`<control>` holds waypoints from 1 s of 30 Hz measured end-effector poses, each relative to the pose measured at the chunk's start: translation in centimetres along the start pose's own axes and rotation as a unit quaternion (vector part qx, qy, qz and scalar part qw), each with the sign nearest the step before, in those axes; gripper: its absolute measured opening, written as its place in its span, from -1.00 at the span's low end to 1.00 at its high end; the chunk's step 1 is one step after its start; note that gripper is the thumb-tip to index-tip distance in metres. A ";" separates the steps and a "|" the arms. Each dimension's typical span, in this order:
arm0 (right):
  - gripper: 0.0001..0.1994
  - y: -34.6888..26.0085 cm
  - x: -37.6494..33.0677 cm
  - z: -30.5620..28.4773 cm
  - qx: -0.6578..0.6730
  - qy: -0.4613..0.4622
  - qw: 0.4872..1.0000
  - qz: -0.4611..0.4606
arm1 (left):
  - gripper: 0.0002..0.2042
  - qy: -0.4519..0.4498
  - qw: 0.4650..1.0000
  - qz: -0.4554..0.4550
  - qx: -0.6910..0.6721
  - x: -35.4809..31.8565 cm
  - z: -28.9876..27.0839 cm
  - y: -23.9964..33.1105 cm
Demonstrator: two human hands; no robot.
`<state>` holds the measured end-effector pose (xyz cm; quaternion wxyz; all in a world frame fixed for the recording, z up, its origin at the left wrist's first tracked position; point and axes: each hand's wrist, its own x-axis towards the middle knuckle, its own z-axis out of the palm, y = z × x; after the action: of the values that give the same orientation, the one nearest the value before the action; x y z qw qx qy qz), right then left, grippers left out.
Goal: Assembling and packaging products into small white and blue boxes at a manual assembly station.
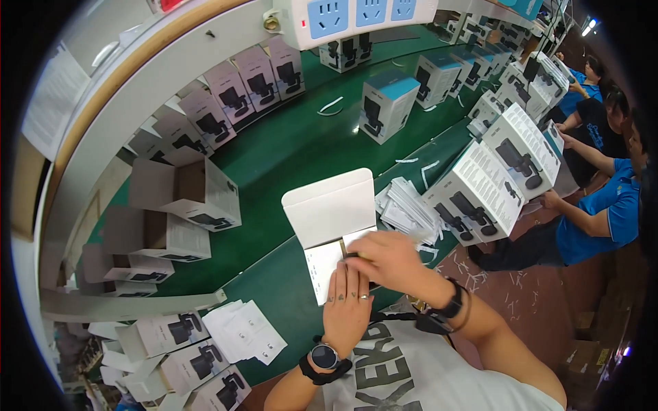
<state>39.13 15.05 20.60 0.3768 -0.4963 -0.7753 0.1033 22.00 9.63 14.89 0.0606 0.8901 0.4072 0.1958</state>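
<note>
A white carton (330, 214) stands in front of me on the green bench, its long lid flap raised on the far side. My left hand (347, 305) lies on the near part of the carton, fingers stretched forward side by side. Over the carton's right part, my right hand (394, 262) is curled with its fingertips close to those of the left. A small dark piece shows at its fingers, but motion blur and the hand itself hide what it is. The inside of the carton is mostly covered by both hands.
A stack of folded white leaflets (409, 211) lies right of the carton, white sheets (245, 331) to the left. Open cartons (188, 188) line the left; closed printed boxes (388, 106) stand farther off. Large boxes (474, 194) border the right, near co-workers (598, 222). A power strip (363, 17) hangs above.
</note>
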 end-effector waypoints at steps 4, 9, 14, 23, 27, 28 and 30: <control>-0.84 0.3 1.7 5.4 -0.059 0.026 0.997 -0.046 | -0.47 -0.053 0.997 0.020 0.048 -1.8 0.3 0.2; -0.86 -0.5 1.5 6.8 -0.069 0.005 0.997 -0.035 | -0.45 -0.065 0.998 0.004 0.024 -2.1 -0.3 0.0; -0.84 -0.2 1.7 6.2 0.021 -0.045 0.993 -0.108 | -0.44 -0.080 0.997 0.002 -0.001 -2.1 -0.7 0.4; -0.76 0.1 1.6 5.4 0.084 -0.105 0.991 -0.020 | -0.39 -0.059 0.998 0.002 -0.007 -2.2 1.0 0.0; -0.78 0.9 -1.5 -1.7 0.204 -0.026 0.956 0.210 | -0.45 -0.034 0.999 0.023 0.011 -1.0 -0.7 -0.2; -0.73 1.5 -2.4 -3.8 0.052 -0.057 0.975 0.210 | -0.45 -0.036 0.999 0.024 0.009 -1.0 -0.8 -0.5; -0.67 3.5 -3.7 -6.0 -0.105 -0.083 0.968 0.213 | -0.38 -0.033 0.999 0.038 0.003 -0.8 -0.8 -0.6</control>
<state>46.46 12.30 21.08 0.2259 -0.6764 -0.6870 0.1400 20.81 9.35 15.27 0.0638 0.9111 0.3714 0.1669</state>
